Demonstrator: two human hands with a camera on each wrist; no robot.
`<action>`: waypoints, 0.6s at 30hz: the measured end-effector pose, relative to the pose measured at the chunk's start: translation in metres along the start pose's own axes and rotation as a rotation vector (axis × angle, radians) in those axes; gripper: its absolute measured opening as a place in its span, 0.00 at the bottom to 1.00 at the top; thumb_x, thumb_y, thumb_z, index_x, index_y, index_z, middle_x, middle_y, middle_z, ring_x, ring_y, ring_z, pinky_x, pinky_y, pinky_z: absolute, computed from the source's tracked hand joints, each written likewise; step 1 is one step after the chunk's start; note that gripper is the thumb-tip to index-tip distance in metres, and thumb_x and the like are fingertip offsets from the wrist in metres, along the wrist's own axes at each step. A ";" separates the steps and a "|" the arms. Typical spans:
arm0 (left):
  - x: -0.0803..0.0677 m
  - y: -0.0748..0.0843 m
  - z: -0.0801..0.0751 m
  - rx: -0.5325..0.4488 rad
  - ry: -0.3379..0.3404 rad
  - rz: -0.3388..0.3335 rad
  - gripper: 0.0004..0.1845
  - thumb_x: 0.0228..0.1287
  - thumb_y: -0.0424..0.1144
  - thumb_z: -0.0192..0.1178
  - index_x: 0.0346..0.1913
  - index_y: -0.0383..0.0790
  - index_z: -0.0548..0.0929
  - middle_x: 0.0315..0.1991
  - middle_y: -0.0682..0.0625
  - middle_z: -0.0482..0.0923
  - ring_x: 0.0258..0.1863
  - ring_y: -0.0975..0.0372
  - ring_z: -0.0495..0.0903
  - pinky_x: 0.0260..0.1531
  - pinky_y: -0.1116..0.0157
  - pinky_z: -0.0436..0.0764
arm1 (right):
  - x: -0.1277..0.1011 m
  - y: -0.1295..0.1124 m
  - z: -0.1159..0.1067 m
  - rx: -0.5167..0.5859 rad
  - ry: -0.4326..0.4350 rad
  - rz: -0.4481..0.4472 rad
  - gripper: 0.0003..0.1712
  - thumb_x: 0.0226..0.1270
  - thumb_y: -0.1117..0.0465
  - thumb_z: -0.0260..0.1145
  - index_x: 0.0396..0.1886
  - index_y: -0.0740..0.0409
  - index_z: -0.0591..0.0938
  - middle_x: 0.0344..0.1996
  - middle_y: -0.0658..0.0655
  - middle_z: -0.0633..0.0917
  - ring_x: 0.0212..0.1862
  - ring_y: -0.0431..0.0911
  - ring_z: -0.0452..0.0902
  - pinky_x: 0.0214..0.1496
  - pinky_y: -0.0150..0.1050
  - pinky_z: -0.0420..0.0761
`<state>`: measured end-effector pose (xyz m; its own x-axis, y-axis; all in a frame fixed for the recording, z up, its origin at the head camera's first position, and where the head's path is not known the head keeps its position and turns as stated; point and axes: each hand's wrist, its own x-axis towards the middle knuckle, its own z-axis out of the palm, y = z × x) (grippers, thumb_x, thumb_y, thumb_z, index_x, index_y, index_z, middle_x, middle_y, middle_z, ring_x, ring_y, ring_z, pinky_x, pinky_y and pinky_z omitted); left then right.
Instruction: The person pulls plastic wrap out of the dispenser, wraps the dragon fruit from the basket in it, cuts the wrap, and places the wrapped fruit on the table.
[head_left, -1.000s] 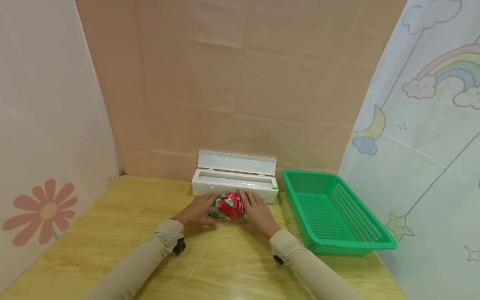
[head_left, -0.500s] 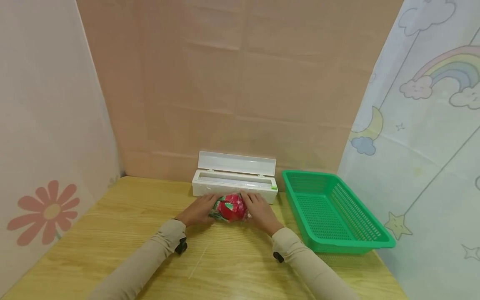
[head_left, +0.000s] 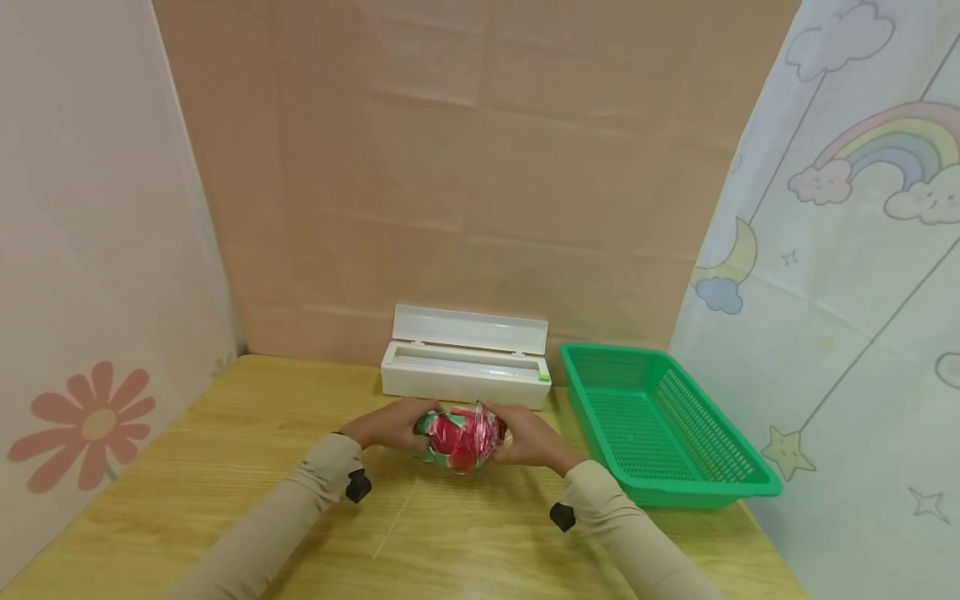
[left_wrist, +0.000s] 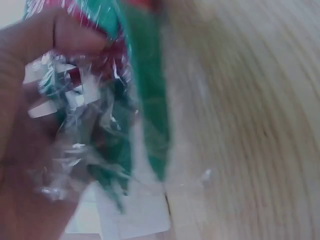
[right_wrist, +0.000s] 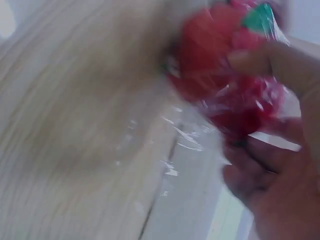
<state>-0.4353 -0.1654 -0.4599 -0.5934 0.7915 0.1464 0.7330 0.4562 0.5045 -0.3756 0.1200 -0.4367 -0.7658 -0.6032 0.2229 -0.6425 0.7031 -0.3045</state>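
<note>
A red dragon fruit [head_left: 453,440] with green scales is wrapped in clear cling film. It is tilted up toward me between both hands. My left hand [head_left: 396,423] grips the left end, its thumb pressing the crinkled film in the left wrist view, where long green scales [left_wrist: 147,90] and a loose tail of film [left_wrist: 70,165] hang past the fingers. On the other end my right hand [head_left: 534,437] holds the fruit, thumb on its near side and fingers curled behind. Most of the fingertips are hidden behind the fruit in the head view.
Behind the hands stands a white cling film dispenser [head_left: 457,385] with its lid [head_left: 471,330] raised. A green perforated basket [head_left: 626,490] sits to the right on the wooden table [head_left: 300,400]. Fabric walls enclose the back and both sides.
Both hands have shifted from pressing the film down around the dragon fruit to gripping its ends. The fruit has come nearer to me and tipped up, away from the dispenser.
</note>
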 end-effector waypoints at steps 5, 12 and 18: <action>-0.005 -0.008 0.002 -0.242 -0.109 -0.105 0.31 0.56 0.39 0.61 0.64 0.31 0.74 0.59 0.41 0.77 0.55 0.50 0.77 0.53 0.51 0.78 | -0.001 0.007 -0.003 0.269 -0.120 0.072 0.45 0.52 0.58 0.69 0.70 0.71 0.69 0.44 0.59 0.85 0.44 0.45 0.80 0.47 0.49 0.82; -0.015 -0.019 0.009 -0.471 -0.123 -0.268 0.34 0.61 0.42 0.60 0.70 0.33 0.70 0.66 0.39 0.71 0.63 0.47 0.72 0.60 0.46 0.72 | -0.015 0.028 0.006 0.517 -0.124 0.151 0.44 0.68 0.52 0.67 0.75 0.70 0.61 0.66 0.70 0.72 0.62 0.61 0.75 0.58 0.54 0.78; -0.026 -0.020 0.003 -0.370 -0.095 -0.209 0.34 0.67 0.49 0.60 0.71 0.36 0.69 0.65 0.39 0.72 0.64 0.45 0.70 0.59 0.45 0.73 | -0.026 0.033 0.007 0.545 0.116 0.179 0.28 0.73 0.58 0.64 0.65 0.71 0.72 0.56 0.71 0.80 0.55 0.63 0.78 0.52 0.56 0.80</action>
<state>-0.4336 -0.1942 -0.4768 -0.6705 0.7394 -0.0613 0.4215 0.4476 0.7886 -0.3769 0.1558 -0.4585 -0.8790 -0.4257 0.2149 -0.4198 0.4770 -0.7721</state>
